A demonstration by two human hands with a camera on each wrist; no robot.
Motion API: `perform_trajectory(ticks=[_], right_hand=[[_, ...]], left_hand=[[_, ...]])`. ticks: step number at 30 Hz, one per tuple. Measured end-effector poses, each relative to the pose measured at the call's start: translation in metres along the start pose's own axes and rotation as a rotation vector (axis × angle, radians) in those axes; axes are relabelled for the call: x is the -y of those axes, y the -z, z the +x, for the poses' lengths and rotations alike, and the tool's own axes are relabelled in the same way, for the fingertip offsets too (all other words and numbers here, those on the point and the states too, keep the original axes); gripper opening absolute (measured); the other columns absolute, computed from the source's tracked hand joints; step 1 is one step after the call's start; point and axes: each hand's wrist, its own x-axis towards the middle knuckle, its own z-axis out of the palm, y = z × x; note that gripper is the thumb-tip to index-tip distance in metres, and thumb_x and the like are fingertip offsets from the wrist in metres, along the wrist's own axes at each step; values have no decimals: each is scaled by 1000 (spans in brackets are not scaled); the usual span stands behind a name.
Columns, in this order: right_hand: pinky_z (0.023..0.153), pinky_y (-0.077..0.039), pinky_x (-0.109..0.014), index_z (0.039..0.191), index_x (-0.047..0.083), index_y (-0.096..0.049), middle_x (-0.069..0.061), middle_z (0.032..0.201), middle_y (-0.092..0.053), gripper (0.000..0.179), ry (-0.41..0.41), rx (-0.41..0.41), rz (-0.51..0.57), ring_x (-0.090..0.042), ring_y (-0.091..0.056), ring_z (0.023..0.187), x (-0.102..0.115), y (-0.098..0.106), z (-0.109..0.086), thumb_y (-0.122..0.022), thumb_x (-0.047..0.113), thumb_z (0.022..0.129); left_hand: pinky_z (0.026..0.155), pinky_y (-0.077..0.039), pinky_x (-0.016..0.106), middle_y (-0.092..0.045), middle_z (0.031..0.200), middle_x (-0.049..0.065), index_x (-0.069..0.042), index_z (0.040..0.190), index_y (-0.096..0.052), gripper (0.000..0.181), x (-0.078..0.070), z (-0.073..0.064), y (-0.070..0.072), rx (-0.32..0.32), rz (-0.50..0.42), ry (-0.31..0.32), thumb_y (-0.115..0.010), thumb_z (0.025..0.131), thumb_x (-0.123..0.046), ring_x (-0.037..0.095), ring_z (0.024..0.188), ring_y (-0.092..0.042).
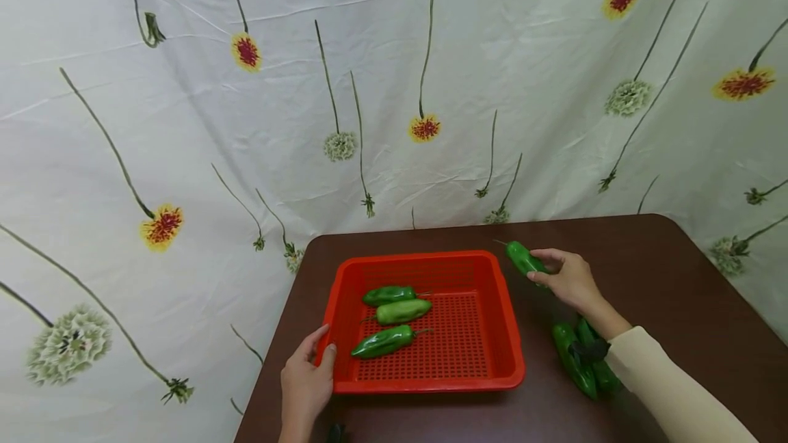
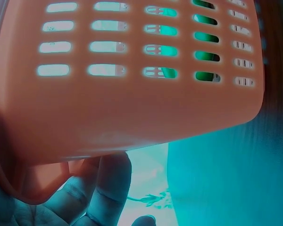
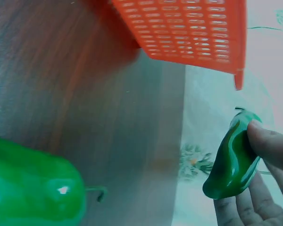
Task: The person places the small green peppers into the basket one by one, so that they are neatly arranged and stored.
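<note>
A red plastic basket (image 1: pixel 425 385) with a grid of slots stands on the table, and three green peppers (image 1: pixel 403 311) lie in its left half. At the basket's left rim my left hand (image 1: pixel 308 378) grips the edge, thumb inside; in the left wrist view its fingers (image 2: pixel 114 183) curl under the lip. To the right of the basket, my right hand (image 1: pixel 569 282) pinches a green pepper (image 1: pixel 522 258) between thumb and fingers, stem pointing left. That same pepper (image 3: pixel 233 157) shows in the right wrist view, held apart from the basket wall (image 3: pixel 193 33).
More green peppers (image 1: pixel 574 361) lie on the dark brown table (image 1: pixel 677 306) beneath my right wrist, partly hidden by the sleeve and a wrist strap. A white cloth with printed flowers (image 1: pixel 382 176) hangs behind the table. A small dark object (image 1: pixel 336 433) shows at the bottom edge.
</note>
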Motion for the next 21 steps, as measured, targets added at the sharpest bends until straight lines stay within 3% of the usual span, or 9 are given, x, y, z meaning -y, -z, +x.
perform_trajectory(ticks=[14, 21], right_hand=[[67, -55, -30, 126, 23, -58, -11, 124, -62, 52, 33, 34, 90, -28, -62, 103, 26, 4, 2, -73, 38, 79], [76, -54, -36, 125, 26, -59, -8, 125, -62, 50, 92, 27, 71, -26, -61, 108, 37, 4, 9, -74, 36, 78]], left_hand=[[60, -56, 33, -70, 105, 12, -27, 125, -60, 35, 2, -2, -1, 11, -9, 7, -61, 89, -26, 19, 81, -68], [66, -55, 37, -70, 108, 10, -28, 123, -61, 34, 1, -2, 0, -7, 0, -20, -62, 89, -25, 23, 91, -67]])
